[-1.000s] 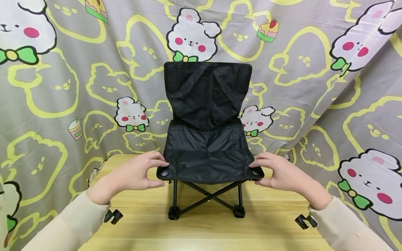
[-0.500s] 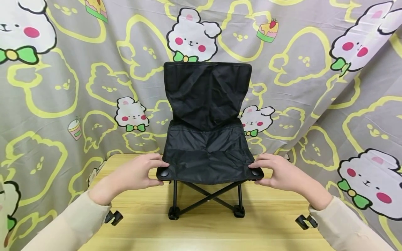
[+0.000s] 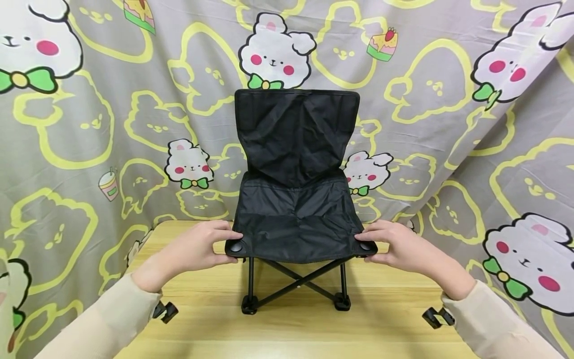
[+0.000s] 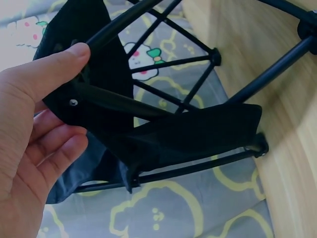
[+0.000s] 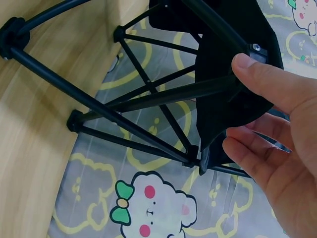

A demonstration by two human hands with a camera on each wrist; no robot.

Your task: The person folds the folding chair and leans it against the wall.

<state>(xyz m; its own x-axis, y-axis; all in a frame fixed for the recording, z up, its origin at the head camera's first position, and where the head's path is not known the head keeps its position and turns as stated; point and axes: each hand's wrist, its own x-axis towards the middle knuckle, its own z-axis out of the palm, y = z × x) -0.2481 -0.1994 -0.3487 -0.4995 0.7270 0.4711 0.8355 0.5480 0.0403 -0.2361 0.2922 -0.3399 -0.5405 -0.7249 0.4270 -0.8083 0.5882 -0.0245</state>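
A black folding camp chair [image 3: 298,214] stands unfolded on the table, its fabric back upright and its crossed tube legs spread. My left hand [image 3: 199,245] pinches the front left corner of the seat, fingers on top and thumb underneath. At the front right corner, my right hand [image 3: 396,244] does the same. In the left wrist view the left thumb [image 4: 74,54] lies against the underside of the corner, by a frame tube. The right wrist view shows the right thumb [image 5: 252,67] pressed beside a screw under the other corner.
Under the chair is a light wooden table [image 3: 296,331]. A grey curtain [image 3: 421,114] with rabbit prints hangs close behind and along both sides. Black plastic feet [image 3: 249,304] end the chair legs. A small black mount sits on each wrist.
The left thumb has come up against the seat corner, where a gap showed a second ago. The right hand keeps its grip, and the chair stays in place.
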